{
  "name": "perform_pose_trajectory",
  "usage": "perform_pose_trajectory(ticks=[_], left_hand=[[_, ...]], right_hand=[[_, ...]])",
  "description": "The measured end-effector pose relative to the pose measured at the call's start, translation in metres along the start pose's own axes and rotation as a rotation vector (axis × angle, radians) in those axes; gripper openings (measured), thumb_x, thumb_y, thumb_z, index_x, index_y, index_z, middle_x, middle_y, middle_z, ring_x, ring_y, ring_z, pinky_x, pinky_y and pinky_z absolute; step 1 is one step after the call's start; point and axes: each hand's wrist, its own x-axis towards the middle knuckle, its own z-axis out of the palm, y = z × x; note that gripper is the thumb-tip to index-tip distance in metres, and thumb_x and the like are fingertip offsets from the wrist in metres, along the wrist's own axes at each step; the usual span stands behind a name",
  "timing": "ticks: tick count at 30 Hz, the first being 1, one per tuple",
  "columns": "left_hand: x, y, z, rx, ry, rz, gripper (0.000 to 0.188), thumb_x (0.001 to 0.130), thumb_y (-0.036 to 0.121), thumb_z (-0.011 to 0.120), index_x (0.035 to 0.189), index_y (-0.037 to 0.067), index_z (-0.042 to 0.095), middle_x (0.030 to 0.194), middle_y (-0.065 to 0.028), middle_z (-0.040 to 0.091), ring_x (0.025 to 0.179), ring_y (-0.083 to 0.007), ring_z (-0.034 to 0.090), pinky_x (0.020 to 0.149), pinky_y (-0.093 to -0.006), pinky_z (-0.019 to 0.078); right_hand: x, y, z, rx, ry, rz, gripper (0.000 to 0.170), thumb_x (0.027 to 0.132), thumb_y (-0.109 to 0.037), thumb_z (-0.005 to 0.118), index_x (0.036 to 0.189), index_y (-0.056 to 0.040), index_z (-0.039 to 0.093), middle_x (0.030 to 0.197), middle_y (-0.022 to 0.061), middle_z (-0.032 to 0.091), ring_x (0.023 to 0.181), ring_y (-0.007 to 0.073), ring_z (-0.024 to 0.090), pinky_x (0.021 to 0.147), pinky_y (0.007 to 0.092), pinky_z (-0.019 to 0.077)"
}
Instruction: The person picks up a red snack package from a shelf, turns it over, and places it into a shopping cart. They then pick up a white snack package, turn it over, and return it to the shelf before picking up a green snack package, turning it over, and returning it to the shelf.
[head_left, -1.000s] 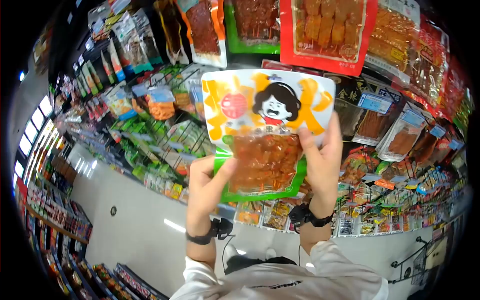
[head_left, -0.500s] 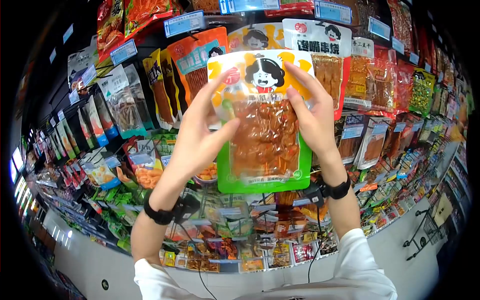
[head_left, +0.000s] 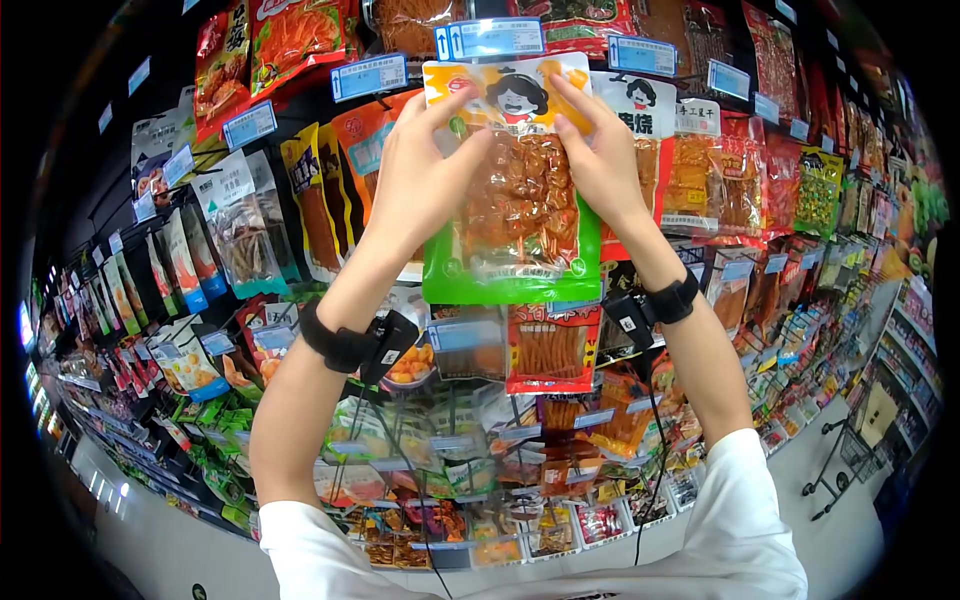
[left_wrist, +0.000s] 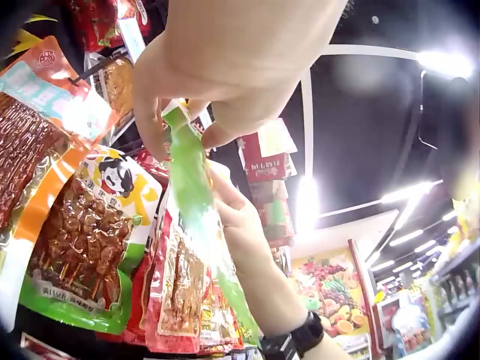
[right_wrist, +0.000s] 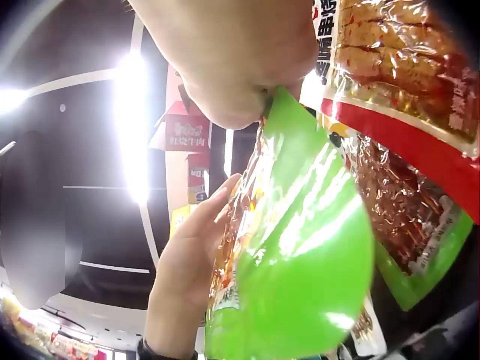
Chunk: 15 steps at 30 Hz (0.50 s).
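Note:
A snack packet with a green lower border, a yellow and white top and a cartoon face stands upright before the rack. Its clear window shows glossy brown-red pieces. My left hand pinches its left side near the top, thumb in front. On the opposite side my right hand grips the upper edge, also with the thumb on the front. Seen from the left wrist, the packet is edge-on, and a matching packet hangs beside it. The right wrist view shows the held packet's green back.
An orange-topped packet hangs left of the held one, and a white-topped packet hangs right. Blue price tags project from the hooks above. Lower down hangs a red packet. A cart stands on the floor at right.
The packet has risen and moved away from my body toward the rack, held in both hands. My hands have shifted up to its top part, and the head view has tilted up.

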Motion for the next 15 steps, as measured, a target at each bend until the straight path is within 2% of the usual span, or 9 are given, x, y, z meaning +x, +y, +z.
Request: perform_pose_trajectory(ticks=[3, 4, 7, 8, 15], left_hand=[[0.003, 0.004, 0.000, -0.007, 0.017, -0.024, 0.055, 0.089, 0.018, 0.072, 0.140, 0.003, 0.061, 0.136, -0.0142, 0.059, 0.123, -0.0265, 0.060, 0.105, -0.0348, 0.0440], [0.004, 0.006, 0.000, -0.028, 0.017, -0.034, 0.055, 0.089, 0.018, 0.073, 0.140, 0.003, 0.061, 0.136, -0.0144, 0.059, 0.124, -0.0270, 0.060, 0.106, -0.0354, 0.0435], [0.006, 0.000, 0.003, 0.028, 0.044, -0.032, 0.055, 0.088, 0.017, 0.073, 0.140, 0.003, 0.060, 0.136, -0.0147, 0.059, 0.125, -0.0275, 0.060, 0.106, -0.0361, 0.0434], [0.006, -0.003, 0.004, 0.043, 0.038, -0.054, 0.056, 0.088, 0.017, 0.073, 0.140, 0.003, 0.060, 0.137, -0.0151, 0.058, 0.125, -0.0279, 0.059, 0.106, -0.0362, 0.0432], [0.005, -0.014, 0.007, 0.076, 0.024, -0.101, 0.058, 0.086, 0.018, 0.076, 0.140, 0.003, 0.061, 0.144, -0.0182, 0.054, 0.130, -0.0304, 0.057, 0.110, -0.0365, 0.0414]], right_hand=[[0.005, 0.009, 0.003, 0.070, 0.057, 0.010, 0.044, 0.099, -0.002, 0.058, 0.143, -0.0042, 0.058, 0.132, 0.0142, 0.066, 0.118, 0.0202, 0.063, 0.096, 0.0301, 0.0498], [0.007, 0.004, 0.002, 0.140, 0.071, 0.046, 0.043, 0.098, -0.004, 0.060, 0.141, -0.0037, 0.060, 0.135, 0.0150, 0.066, 0.121, 0.0219, 0.063, 0.100, 0.0315, 0.0485], [0.010, 0.008, 0.003, 0.055, 0.048, -0.022, 0.042, 0.098, -0.005, 0.061, 0.140, -0.0033, 0.061, 0.137, 0.0158, 0.066, 0.125, 0.0228, 0.062, 0.104, 0.0324, 0.0463], [0.010, 0.008, 0.004, 0.031, 0.023, 0.016, 0.043, 0.097, -0.008, 0.062, 0.140, -0.0039, 0.061, 0.138, 0.0169, 0.065, 0.127, 0.0240, 0.061, 0.107, 0.0329, 0.0446], [0.010, 0.023, 0.010, 0.060, -0.020, 0.098, 0.045, 0.096, -0.012, 0.065, 0.141, -0.0058, 0.061, 0.137, 0.0169, 0.066, 0.126, 0.0263, 0.063, 0.105, 0.0333, 0.0458]])
